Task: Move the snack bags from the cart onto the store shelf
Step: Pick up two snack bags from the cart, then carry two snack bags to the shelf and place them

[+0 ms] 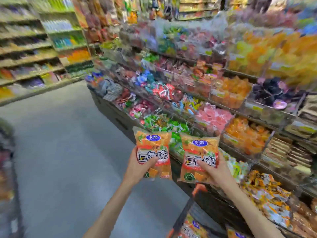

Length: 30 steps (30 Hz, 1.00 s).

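Note:
I hold two matching orange snack bags upright in front of me. My left hand (139, 166) grips the lower part of the left snack bag (152, 145). My right hand (214, 170) grips the lower part of the right snack bag (199, 152). Both bags hover beside the front edge of the tiered store shelf (228, 109), which rises to the right with clear bins of wrapped sweets. The cart (184, 215) sits at the bottom of the view under my right forearm, with more orange snack bags (193, 227) inside.
The grey aisle floor (60, 143) stretches to the left and ahead. Shelving with bottles and packets (34, 57) lines the far left. A dark blurred object (7, 169) stands at the left edge. The view is smeared by motion.

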Motion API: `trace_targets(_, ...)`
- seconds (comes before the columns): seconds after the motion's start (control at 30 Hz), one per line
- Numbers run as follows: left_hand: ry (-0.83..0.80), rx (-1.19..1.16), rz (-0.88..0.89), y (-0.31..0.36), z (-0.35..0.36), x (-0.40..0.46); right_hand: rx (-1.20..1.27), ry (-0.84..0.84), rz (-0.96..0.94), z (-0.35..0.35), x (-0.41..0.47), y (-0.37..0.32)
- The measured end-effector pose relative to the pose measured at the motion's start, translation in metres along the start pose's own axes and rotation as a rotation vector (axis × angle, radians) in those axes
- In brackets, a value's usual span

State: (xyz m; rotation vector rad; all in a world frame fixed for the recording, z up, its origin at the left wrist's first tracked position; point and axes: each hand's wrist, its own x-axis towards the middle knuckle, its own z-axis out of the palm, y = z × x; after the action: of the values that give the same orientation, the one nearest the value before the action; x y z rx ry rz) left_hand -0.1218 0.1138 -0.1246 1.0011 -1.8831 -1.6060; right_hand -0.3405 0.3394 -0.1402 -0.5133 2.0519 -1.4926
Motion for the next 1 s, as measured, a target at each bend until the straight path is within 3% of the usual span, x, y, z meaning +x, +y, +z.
trace_targets(0.47,0.585,0.037,0.101,0.019,-0.341,-0.011,0.06,-0.469,-0.31,0.333,0.051,-0.214)
trace_targets(0.73,0.924,0.045,0.16,0.012,-0.476,-0.055,0.049,-0.751,-0.463,0.522,0.055,-0.287)
trace_targets(1.0,1.285,0.096,0.094,0.009,-0.571,-0.078,0.118,-1.166,-0.441,0.703,0.057,-0.349)
